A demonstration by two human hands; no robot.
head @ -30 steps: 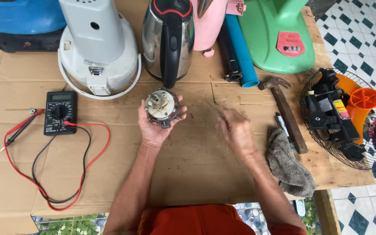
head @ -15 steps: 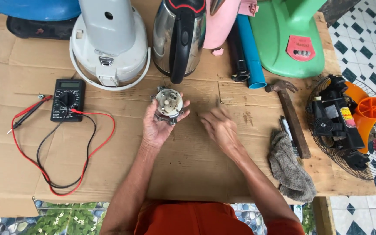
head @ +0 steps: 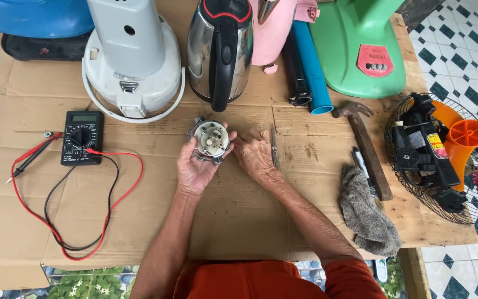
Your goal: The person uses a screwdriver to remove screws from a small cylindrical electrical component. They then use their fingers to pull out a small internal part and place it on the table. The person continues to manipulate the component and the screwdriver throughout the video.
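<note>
Two hands are up over the middle of the table (head: 316, 243), which is covered in flattened cardboard (head: 29, 221). My left hand (head: 196, 166) cups a round metal motor part (head: 211, 140), pale face up, fingers curled around its rim. My right hand (head: 255, 155) lies palm down just beside it on the cardboard, fingers loosely spread and holding nothing; its fingertips sit close to the part, and I cannot tell whether they touch it. A thin metal tool (head: 274, 148) lies on the cardboard right against that hand's outer side.

Along the far edge stand a white appliance base (head: 134, 72), a steel kettle (head: 219, 52) with a black handle, a blue pipe (head: 311, 69) and a green fan base (head: 358, 50). Toward the left edge lies a black multimeter (head: 82, 137) with red and black leads (head: 73, 227) looped on the cardboard. Near the right edge I see a hammer (head: 365, 147), a grey rag (head: 367, 213) and an orange fan (head: 443, 149) in its wire guard, hanging past the edge.
</note>
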